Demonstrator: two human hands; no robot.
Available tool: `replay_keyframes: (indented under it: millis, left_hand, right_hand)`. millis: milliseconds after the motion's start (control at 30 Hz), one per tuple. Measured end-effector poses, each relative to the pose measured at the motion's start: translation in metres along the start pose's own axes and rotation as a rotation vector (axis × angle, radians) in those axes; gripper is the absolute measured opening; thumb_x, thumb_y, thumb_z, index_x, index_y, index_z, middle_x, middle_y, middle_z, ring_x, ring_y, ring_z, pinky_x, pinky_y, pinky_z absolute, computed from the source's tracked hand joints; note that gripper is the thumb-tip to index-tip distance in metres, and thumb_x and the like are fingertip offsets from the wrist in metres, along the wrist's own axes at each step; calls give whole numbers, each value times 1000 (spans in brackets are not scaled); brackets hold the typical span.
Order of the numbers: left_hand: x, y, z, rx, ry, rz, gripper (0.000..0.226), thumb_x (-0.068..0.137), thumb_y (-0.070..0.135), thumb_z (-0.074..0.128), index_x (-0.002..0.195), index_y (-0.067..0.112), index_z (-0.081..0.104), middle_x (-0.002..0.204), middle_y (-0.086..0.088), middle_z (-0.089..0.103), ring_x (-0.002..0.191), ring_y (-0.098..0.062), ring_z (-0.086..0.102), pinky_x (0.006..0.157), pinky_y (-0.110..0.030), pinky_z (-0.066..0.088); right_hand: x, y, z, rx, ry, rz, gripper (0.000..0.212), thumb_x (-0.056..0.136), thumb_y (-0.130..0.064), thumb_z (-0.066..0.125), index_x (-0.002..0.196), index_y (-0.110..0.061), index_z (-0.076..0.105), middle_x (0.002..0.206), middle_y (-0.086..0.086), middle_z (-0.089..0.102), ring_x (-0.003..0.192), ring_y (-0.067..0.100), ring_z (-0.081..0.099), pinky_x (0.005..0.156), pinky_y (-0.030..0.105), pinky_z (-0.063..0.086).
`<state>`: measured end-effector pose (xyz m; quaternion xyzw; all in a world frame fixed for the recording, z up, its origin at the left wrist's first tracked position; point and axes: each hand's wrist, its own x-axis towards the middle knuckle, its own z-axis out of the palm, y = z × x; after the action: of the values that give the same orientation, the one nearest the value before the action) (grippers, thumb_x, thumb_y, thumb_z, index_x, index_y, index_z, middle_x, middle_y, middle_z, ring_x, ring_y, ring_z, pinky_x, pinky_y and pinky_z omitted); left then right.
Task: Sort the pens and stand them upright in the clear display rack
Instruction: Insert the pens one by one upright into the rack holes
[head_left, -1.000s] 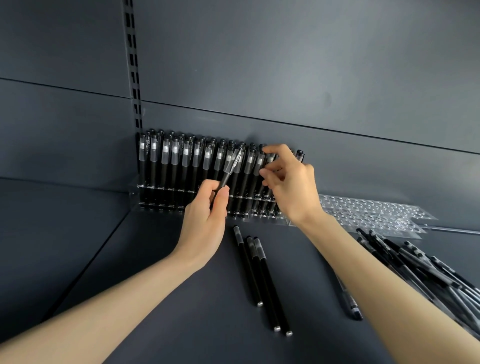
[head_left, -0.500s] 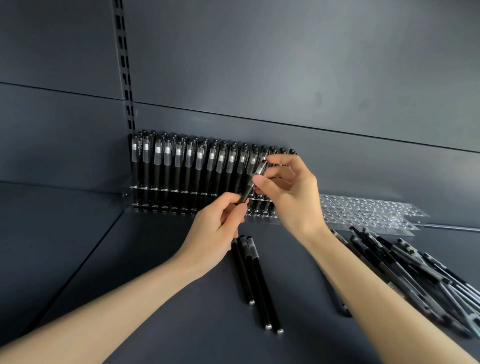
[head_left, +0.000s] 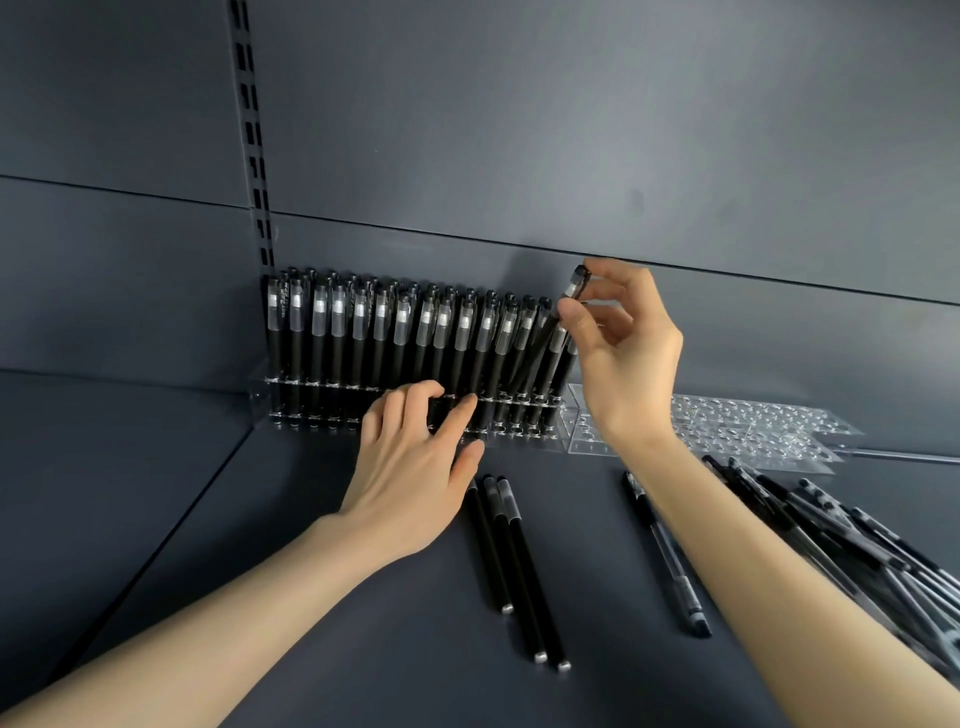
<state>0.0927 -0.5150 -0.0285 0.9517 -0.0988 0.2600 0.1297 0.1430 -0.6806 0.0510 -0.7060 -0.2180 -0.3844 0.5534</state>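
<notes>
The rack (head_left: 260, 397) holds upright pens (head_left: 379, 332) along its left half; the left hand (head_left: 410, 467), fingers spread, touches its front; the right hand (head_left: 623, 353) pinches one tilted pen (head_left: 574, 285) at the row's end; rightward, empty holes (head_left: 727, 426) and a loose pile (head_left: 831, 530) remain

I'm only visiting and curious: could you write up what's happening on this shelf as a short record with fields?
Right hand: pinches a black pen near its cap, tilted, at the row's right end
Left hand: relaxed fingers touch the clear rack's front
Rack fill: left part filled with upright pens, right part empty
Loose on shelf: three black pens side by side, one clear-barrelled pen, a pile of pens at right
</notes>
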Motion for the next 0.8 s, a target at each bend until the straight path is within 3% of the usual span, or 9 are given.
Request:
replay_keyframes:
  millis: [200,367,600,800]
  left_hand:
    - [-1,-1,2,47,-13,5,52,98,42,34,145,22,35,139,-8,33,130,-25,28,109,-39,17]
    - [-2,0,2,50,-11,7,51,98,41,36,144,21,37,138,-9,35,128,-26,31,108,-40,20]
    - [-2,0,1,44,-13,5,50,97,39,40,143,18,40,136,-12,38,126,-28,35,106,-42,23]
    - [-2,1,0,50,-23,4,51,98,41,37,144,20,38,137,-10,36,128,-27,32,107,-41,21]
  right_hand:
    - [-5,9,9,-72,-93,10,27,87,-6,65,102,-27,56,79,-16,57,69,4,59,65,9,42]
    - [-5,11,10,-198,-183,40,25,89,-7,63,111,-18,62,76,-11,62,72,18,63,69,22,50]
    - [7,10,8,-333,-229,65,24,88,-12,65,111,-21,63,68,-22,58,66,-1,55,72,22,45]
    - [10,7,8,-357,-245,82,24,87,-10,65,109,-21,64,67,-20,61,68,6,59,73,24,46]
